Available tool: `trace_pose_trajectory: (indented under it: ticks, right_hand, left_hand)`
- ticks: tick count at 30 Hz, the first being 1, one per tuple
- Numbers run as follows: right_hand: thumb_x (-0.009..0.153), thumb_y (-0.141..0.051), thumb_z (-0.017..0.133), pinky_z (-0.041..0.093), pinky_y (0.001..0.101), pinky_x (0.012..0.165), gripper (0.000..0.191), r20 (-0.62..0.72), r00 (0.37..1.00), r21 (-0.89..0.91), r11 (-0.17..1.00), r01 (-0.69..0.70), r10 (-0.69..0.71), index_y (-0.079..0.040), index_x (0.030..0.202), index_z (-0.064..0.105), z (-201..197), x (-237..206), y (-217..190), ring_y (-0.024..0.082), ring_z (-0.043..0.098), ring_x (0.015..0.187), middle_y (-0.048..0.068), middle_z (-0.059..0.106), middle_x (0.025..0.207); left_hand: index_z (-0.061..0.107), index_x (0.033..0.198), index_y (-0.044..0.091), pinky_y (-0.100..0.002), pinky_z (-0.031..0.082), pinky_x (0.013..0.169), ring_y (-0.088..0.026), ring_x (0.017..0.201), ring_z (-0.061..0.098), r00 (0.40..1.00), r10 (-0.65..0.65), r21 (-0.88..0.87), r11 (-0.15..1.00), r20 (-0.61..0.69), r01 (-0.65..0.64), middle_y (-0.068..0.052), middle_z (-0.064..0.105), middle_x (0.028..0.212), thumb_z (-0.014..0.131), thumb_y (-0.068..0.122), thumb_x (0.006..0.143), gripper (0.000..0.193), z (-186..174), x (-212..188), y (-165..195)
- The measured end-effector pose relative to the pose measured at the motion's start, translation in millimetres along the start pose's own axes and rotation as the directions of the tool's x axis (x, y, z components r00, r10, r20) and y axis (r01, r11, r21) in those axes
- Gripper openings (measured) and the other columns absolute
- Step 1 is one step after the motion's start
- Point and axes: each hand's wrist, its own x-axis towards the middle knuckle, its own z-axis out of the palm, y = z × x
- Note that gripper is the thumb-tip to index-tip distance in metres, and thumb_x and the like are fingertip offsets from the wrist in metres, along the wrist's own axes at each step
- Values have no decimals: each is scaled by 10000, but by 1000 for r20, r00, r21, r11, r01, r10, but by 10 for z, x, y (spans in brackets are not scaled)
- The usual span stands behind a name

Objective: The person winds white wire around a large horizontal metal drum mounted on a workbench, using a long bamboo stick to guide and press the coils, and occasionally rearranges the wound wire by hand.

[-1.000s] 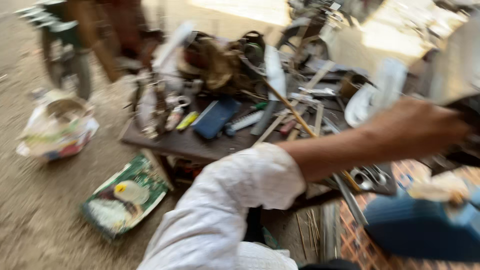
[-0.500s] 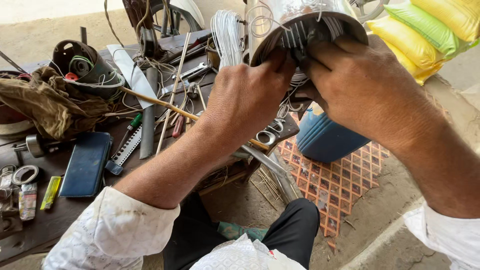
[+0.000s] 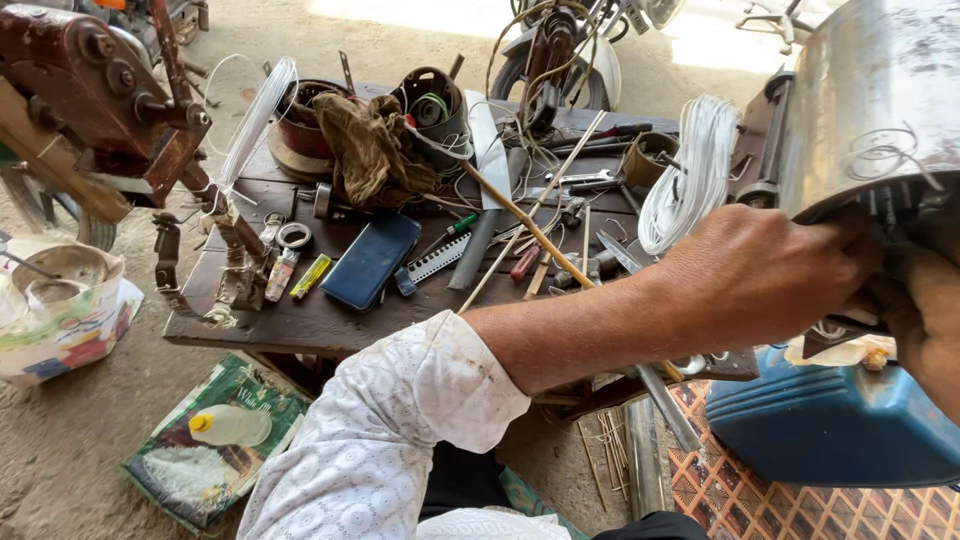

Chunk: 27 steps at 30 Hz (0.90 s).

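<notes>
Cluttered dark tabletop (image 3: pixel 330 325) filled mid-frame. At upper right, the left hand (image 3: pixel 760 275) was closed on the rim of a shiny metal cylinder (image 3: pixel 870 100); the right hand (image 3: pixel 925 320) gripped beneath it, fingers hidden. Steady two-handed support seemed advisable, clear of the protruding wires (image 3: pixel 880 160).

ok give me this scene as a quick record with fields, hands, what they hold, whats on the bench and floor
left hand: left hand grips the lower rim of the shiny metal cylinder
right hand: right hand at the cylinder's underside, mostly cut off by the frame edge
bench: dark wooden table crowded with tools
on bench: blue case, brown rag, white wire coil, long wooden stick
floor: blue plastic can, plastic bottle lying on a green printed bag
</notes>
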Motion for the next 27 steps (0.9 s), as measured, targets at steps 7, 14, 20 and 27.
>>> trace_pose_trajectory:
  ticks: [7,14,20,27]
  right_hand:
    - [896,-100,722,534,397,768,124,-24,1000,23,1000,-4,5,-23,992,705,164,-63,50,307,647,880,130,658,1036]
    - [905,-92,722,529,391,790,112,-34,999,10,1000,-5,5,-30,990,684,248,-110,91,301,636,928,124,651,1075]
    - [912,-85,723,524,386,809,107,-41,999,-70,998,4,-7,-35,987,666,90,-116,-8,295,627,969,118,645,1109]
    - [871,-175,715,506,455,864,187,-84,990,-496,867,54,-109,-75,1026,749,-291,-188,-64,266,609,1072,64,656,1090]
  left_hand:
    - [697,1107,76,-317,590,483,-163,632,731,994,-6,14,1000,-105,8,-50,689,959,716,283,915,283,214,-34,-14]
    - [707,1126,66,-351,590,517,-175,622,723,984,-49,-18,999,-172,47,-65,700,978,742,273,872,329,185,-110,38]
    - [709,1153,82,-273,573,479,-142,655,706,994,-20,-14,1000,-107,19,-73,689,1031,698,232,994,220,8,-62,25]
    - [715,1074,103,-393,553,535,-231,673,713,998,54,92,994,21,-56,-58,711,958,701,138,917,162,-223,-90,25]
